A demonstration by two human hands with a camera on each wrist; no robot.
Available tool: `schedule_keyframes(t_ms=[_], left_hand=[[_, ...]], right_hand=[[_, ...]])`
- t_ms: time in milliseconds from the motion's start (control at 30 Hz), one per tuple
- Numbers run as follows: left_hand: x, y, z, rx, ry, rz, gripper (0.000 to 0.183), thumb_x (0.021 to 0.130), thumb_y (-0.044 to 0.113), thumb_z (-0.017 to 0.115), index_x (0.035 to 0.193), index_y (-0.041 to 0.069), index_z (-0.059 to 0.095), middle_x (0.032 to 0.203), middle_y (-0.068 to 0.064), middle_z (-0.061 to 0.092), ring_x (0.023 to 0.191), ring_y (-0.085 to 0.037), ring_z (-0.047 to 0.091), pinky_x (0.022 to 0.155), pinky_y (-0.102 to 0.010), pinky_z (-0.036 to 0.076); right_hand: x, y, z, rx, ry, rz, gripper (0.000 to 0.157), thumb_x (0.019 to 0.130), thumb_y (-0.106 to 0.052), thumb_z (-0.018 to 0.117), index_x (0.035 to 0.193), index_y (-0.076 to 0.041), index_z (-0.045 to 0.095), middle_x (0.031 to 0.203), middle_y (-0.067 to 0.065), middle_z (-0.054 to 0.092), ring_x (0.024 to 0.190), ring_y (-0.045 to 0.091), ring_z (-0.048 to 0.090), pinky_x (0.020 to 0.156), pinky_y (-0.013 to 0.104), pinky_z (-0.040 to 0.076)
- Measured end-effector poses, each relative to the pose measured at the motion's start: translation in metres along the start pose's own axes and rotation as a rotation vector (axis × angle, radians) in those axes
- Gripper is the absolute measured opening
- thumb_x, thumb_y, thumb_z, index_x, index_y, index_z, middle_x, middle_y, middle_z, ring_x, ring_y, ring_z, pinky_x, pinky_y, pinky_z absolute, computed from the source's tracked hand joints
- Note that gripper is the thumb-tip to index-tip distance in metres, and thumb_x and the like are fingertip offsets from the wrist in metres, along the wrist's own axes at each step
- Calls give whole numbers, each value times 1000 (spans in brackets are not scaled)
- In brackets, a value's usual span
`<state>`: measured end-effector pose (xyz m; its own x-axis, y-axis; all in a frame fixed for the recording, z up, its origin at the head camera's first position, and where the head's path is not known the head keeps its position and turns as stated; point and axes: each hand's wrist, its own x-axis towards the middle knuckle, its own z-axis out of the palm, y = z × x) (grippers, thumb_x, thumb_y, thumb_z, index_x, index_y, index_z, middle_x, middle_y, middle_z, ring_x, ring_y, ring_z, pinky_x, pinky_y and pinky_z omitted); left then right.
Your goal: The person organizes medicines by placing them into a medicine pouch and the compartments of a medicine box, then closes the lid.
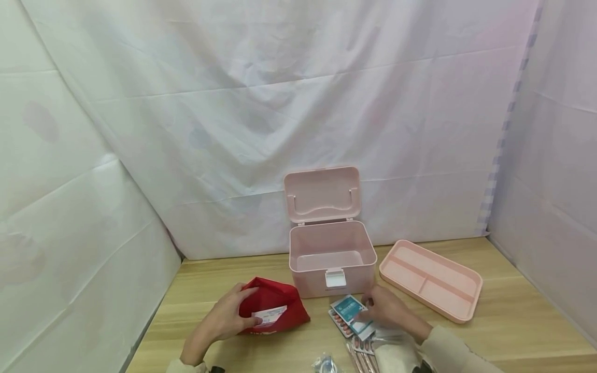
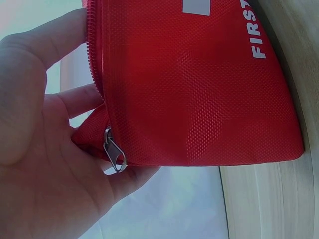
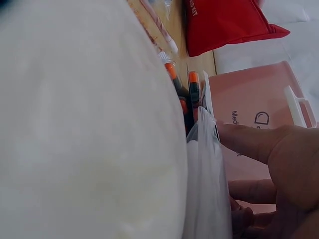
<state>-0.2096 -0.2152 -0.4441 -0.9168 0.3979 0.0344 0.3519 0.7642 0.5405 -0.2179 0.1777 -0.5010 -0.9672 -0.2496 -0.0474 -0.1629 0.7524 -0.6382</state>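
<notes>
My left hand (image 1: 230,314) holds the red first aid pouch (image 2: 199,99) by its unzipped mouth, thumb over the near edge and fingers behind. A white printed packet (image 1: 269,315) shows inside the pouch. A metal zipper pull (image 2: 114,152) hangs by the palm. On the table to the right, my right hand (image 1: 388,306) pinches the edge of a teal-and-white packet (image 1: 351,311), which lies over blister packs of capsules (image 1: 340,324). In the right wrist view, the thumb (image 3: 244,139) is at the packet's edge; a clear plastic bag (image 3: 209,174) hides part of it.
The pink medicine box (image 1: 332,259) stands behind with its lid up. A pink divided tray (image 1: 431,282) lies to its right. Near the front are cotton swabs (image 1: 363,361), a bag with white contents (image 1: 396,357) and a small clear-wrapped item (image 1: 325,364). White cloth walls surround the table.
</notes>
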Motion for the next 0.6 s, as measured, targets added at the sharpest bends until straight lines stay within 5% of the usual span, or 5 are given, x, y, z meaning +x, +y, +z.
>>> schedule_keyframes(t_ms=[600], left_hand=[[2,0,1,7,-10,-1,67,76,26,85,133,1,59,125,-10,57,110,-25,57,87,-44,56]], right_hand=[[1,-1,3,-38,8,-77,22,66,-22,89,76,-14,72,68,-5,56,63,12,48,53,25,37]])
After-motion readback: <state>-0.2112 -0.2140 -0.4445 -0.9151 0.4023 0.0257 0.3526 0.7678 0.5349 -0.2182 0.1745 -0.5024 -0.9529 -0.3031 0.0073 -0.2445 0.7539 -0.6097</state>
